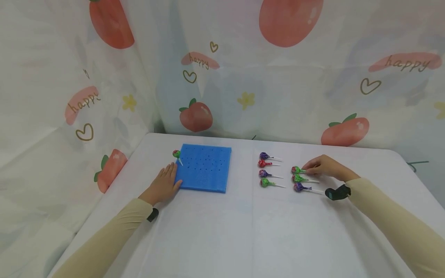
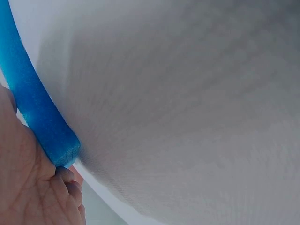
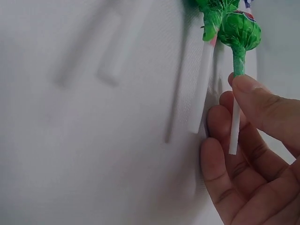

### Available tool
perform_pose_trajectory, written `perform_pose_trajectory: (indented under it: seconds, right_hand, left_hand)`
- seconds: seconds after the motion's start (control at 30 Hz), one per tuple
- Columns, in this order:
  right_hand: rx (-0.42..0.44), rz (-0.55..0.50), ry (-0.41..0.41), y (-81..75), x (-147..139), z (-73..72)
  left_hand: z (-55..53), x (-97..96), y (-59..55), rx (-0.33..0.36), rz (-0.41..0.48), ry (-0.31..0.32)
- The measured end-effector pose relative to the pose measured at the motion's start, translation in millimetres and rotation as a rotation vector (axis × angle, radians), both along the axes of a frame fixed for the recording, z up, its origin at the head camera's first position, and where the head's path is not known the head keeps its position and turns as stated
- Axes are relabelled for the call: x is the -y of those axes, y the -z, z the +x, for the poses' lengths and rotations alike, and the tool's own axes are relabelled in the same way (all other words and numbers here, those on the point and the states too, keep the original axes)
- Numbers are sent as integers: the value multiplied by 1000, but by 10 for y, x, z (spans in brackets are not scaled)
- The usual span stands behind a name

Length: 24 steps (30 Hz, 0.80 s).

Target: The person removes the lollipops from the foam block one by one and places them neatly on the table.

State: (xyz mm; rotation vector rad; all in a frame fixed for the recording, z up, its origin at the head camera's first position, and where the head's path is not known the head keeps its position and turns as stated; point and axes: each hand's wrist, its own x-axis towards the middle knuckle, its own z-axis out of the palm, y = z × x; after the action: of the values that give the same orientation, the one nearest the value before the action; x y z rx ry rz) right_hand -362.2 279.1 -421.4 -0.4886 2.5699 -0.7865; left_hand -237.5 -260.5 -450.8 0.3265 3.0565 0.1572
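Note:
My left hand (image 1: 163,185) lies with straight fingers along the left edge of a blue foam board (image 1: 205,181) dotted with small holes; in the left wrist view the palm touches the board's side (image 2: 40,108). A green lollipop (image 1: 176,153) stands upright in the board near its upper left corner. Over on the right, my right hand (image 1: 326,168) pinches the stick of another green lollipop (image 3: 240,33) between thumb and fingers. Just below that one on the table lie a second green lollipop (image 1: 298,178) and a purple lollipop (image 1: 299,187).
Left of the right hand, a column of lollipops lies on the white table (image 1: 215,231): a purple one (image 1: 264,156), a red one (image 1: 262,163), a second purple one (image 1: 264,173) and a green one (image 1: 265,182). A fruit-patterned curtain (image 1: 285,85) hangs behind.

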Motion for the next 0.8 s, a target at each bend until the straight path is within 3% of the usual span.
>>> perform_pose_trajectory:
  seconds: [0.23, 0.8]
  right_hand:
    - [-23, 38, -2, 0, -95, -12]
    - [-15, -9, -28, -160, -315, 77]
  left_hand:
    - [9, -8, -25, 10, -2, -3]
    - [-7, 5, 4, 4, -6, 6]
